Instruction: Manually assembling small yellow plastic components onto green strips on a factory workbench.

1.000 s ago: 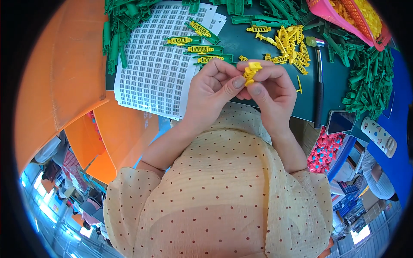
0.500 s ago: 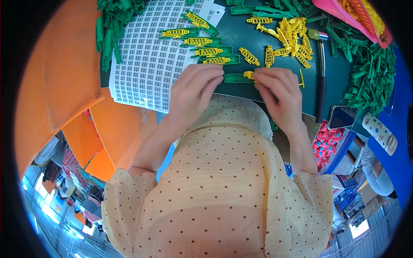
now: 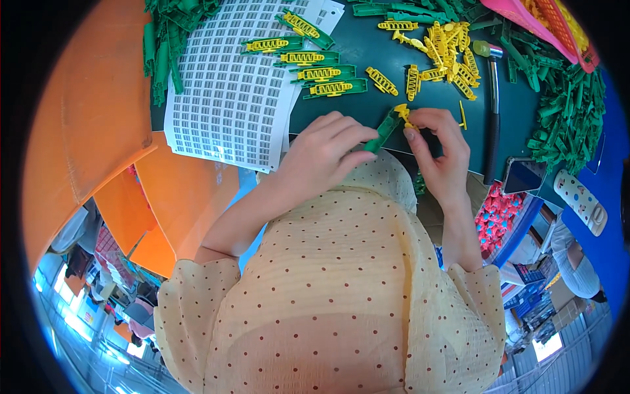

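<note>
Between thumb and fingers, my left hand [image 3: 329,150] grips the lower end of a long green plastic part [image 3: 386,132], which tilts up to the right. My right hand [image 3: 443,146] pinches a small yellow plastic piece [image 3: 402,113] at the green part's upper end; the two touch or nearly touch there. Beyond my left hand lie several green parts with yellow ladder-like pieces set in them [image 3: 328,88], arranged in a slanting column. Two loose yellow ladder-like pieces [image 3: 382,81] rest just past my hands, with a thin yellow stick [image 3: 462,115] to the right.
A heap of yellow pieces [image 3: 449,52] lies at the back. Green parts pile up at the left [image 3: 172,39] and right [image 3: 569,118]. Printed sheets [image 3: 226,98], a black-handled hammer [image 3: 492,131], a phone [image 3: 524,176] and a pink basket [image 3: 535,25] are on the table.
The green part has swung from lying level to tilted and come nearer my body. My left hand has moved right and toward me; the right hand has shifted slightly right with the yellow piece.
</note>
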Demonstrator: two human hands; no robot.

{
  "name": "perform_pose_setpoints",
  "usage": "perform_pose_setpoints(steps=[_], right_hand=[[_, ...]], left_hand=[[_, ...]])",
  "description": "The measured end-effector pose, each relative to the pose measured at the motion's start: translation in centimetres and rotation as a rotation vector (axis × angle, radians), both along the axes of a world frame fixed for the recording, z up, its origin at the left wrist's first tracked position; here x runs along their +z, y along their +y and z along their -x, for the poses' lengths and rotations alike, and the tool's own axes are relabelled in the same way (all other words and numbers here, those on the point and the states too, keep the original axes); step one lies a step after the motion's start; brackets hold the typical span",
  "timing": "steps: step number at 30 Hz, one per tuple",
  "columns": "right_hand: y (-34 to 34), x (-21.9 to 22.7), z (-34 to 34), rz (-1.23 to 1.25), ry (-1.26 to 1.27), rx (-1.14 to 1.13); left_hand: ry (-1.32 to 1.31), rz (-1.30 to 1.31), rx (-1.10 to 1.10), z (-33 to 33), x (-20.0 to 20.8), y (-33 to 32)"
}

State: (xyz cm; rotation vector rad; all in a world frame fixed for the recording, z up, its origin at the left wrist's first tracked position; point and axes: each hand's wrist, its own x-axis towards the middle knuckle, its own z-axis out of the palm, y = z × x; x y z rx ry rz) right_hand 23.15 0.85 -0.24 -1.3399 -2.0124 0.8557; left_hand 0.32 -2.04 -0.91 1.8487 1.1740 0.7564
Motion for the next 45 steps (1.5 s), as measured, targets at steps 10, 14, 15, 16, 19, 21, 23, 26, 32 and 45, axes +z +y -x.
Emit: perform_pose_setpoints(steps=[10,14,15,16,19,21,23,26,32,45], right_hand=[[0.3,-0.2,-0.5,0.041,0.213,-0.242],[0.2,0.2,-0.7,0.026,0.172,-0.209],[0.1,0.1,-0.7,0.026,0.173,-0.210],[-0.1,0.1,-0.8,0.035,0.144,-0.168],[-0.3,0.1,-0.6,0.032,0.075,-0.114],[-0.2,0.0,-0.3,-0.078,-0.042,-0.011],[0.1,-0.2,0.3,-0.127,-0.054,0.016],[0.6,-0.2,0.9,-0.198,-0.082,0.137],[0.8,-0.4,1.2,-0.199,-0.083,0.210],[0.6,0.4,1.7,-0.127,-0.161,0.158]], left_hand=[[0.254,-0.456,-0.191,-1.5,-0.5,3.2],[0.292,-0.427,-0.203,-1.0,-0.8,3.4],[0.282,-0.408,-0.157,-0.7,-1.1,3.3],[0.273,-0.388,-0.111,-0.6,-1.2,3.2],[0.204,-0.372,0.009,-0.6,-0.7,2.7],[0.175,-0.343,0.046,-0.5,-0.6,2.4],[0.144,-0.314,0.083,-0.5,-0.7,2.2],[0.090,-0.285,0.093,-0.6,-1.2,2.0],[0.037,-0.287,0.111,-0.9,-1.9,1.9],[0.104,-0.367,0.081,-0.9,-2.2,1.6]])
